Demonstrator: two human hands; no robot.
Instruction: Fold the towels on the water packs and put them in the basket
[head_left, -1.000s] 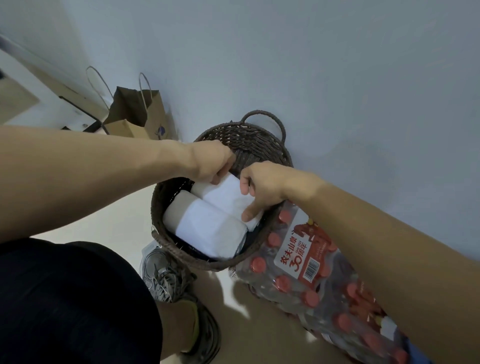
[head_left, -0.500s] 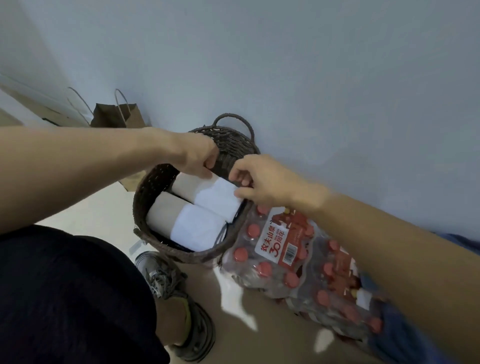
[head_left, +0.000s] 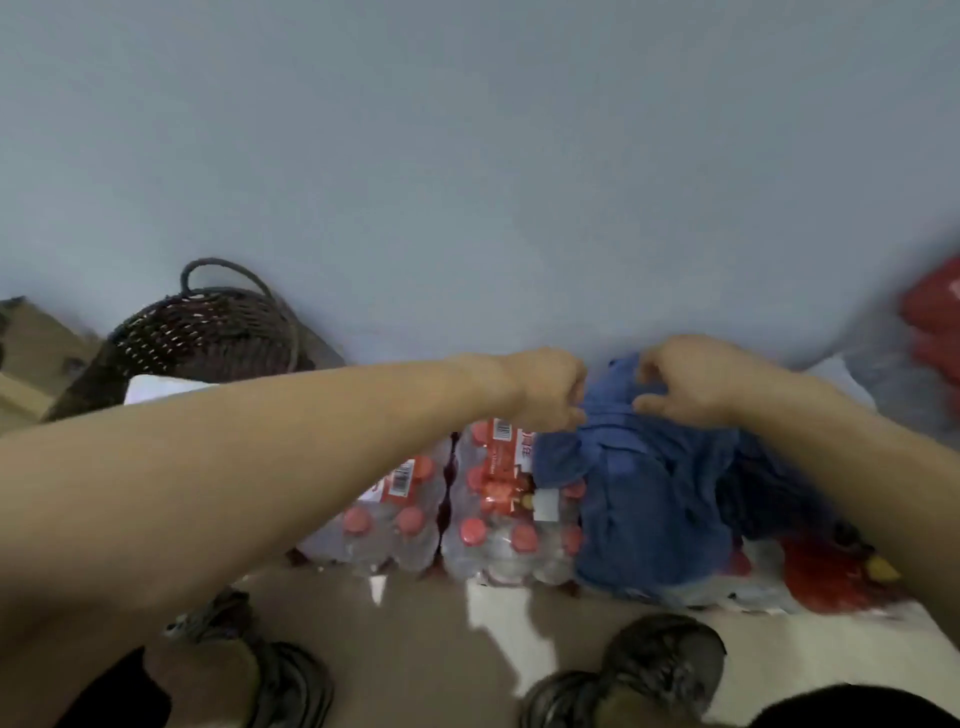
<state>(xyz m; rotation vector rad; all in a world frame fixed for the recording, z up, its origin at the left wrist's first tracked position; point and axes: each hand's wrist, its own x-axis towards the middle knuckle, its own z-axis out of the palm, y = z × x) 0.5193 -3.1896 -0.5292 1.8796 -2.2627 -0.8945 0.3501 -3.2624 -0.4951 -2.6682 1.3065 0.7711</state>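
Against the grey wall, 2 hands meet at the far edge of a crumpled blue towel (head_left: 644, 499) lying on the water packs (head_left: 498, 514). The left hand (head_left: 545, 387) pinches the cloth with curled fingers; the right hand (head_left: 685, 379) also appears to be gripping it, thumb and fingers bent into the fabric, though blur softens the detail. The basket (head_left: 208, 332) stands well apart to the left, a white towel (head_left: 156, 387) showing inside it.

Risks, as judged: the towel is bunched, so lifting by 1 uneven edge could produce a crooked fold. A trailing corner could drop to the floor or catch on a bottle cap. The packs give a lumpy folding surface.
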